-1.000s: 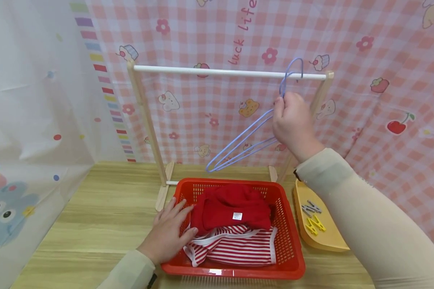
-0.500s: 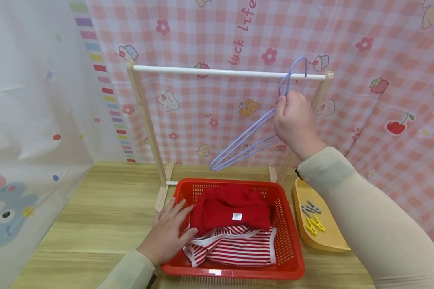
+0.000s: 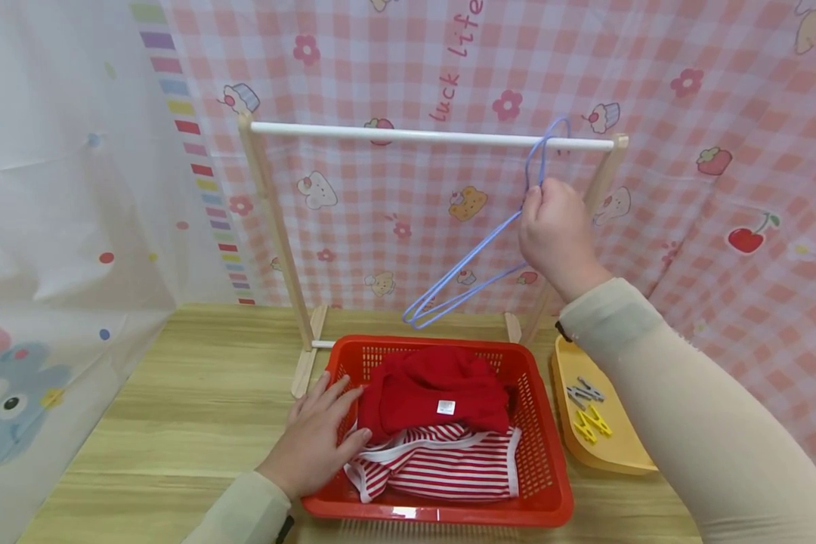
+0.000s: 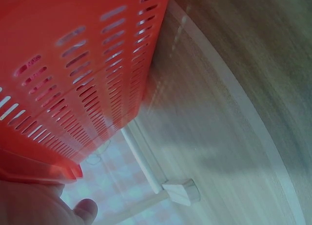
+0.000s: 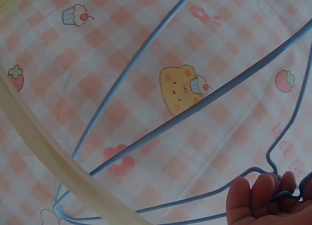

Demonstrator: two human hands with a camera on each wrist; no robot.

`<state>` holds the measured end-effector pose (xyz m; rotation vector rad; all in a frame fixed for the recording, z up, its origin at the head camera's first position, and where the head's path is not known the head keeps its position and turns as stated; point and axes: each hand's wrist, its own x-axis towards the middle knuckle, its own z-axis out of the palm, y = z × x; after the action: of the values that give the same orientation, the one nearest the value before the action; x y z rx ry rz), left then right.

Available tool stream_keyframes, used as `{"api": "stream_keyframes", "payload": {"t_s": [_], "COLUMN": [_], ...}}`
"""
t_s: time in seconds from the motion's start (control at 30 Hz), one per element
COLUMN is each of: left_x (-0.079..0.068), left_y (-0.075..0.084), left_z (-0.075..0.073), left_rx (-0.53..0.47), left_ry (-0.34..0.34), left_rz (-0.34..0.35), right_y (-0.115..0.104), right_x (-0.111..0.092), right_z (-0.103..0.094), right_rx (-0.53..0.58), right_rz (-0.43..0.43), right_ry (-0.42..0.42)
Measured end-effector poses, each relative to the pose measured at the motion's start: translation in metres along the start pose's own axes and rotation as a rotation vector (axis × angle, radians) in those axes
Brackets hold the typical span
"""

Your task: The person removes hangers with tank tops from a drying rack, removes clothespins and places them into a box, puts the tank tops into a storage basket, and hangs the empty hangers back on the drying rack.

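Note:
My right hand (image 3: 556, 238) grips two blue wire hangers (image 3: 459, 272) at their necks, just below the right part of the white rod (image 3: 394, 136). Their hooks overlap the rod in the head view, and their lower bars slant down to the left. In the right wrist view, curled fingers (image 5: 263, 196) close round the hanger wires (image 5: 195, 108). My left hand (image 3: 318, 438) lies spread over the left rim of a red plastic basket (image 3: 551, 483). Inside the basket are a folded red garment (image 3: 421, 393) with a white label and a red-and-white striped garment (image 3: 449, 472).
The rod belongs to a wooden rack (image 3: 272, 219) behind the basket. To the right, partly under my right arm, a yellow tray (image 3: 612, 449) holds grey clips (image 3: 585, 393) and yellow clips (image 3: 593, 423). A pink checked curtain (image 3: 394, 68) backs the wooden table (image 3: 156, 431).
The hooks rose slightly, then came down lower at the rod. The hangers' left ends shifted a little right and their bars drew closer together. My left hand has stayed on the basket.

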<state>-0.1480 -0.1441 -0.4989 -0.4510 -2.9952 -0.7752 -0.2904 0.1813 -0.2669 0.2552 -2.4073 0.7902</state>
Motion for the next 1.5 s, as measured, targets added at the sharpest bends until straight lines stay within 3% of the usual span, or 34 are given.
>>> {"api": "stream_keyframes", "payload": {"t_s": [0.6, 1.27, 1.5], "left_x": [0.001, 0.000, 0.001], "left_y": [-0.001, 0.001, 0.000], "left_z": [0.001, 0.000, 0.000], "left_rx": [0.006, 0.005, 0.014], "left_ry": [-0.015, -0.004, -0.012], "left_rz": [-0.021, -0.018, -0.020], "right_y": [0.013, 0.023, 0.026], "right_x": [-0.006, -0.012, -0.015], "right_z": [0.012, 0.021, 0.022], "right_rx": [0.005, 0.064, 0.084], "right_rz": [0.049, 0.035, 0.034], "right_ry": [-0.054, 0.052, 0.034]}}
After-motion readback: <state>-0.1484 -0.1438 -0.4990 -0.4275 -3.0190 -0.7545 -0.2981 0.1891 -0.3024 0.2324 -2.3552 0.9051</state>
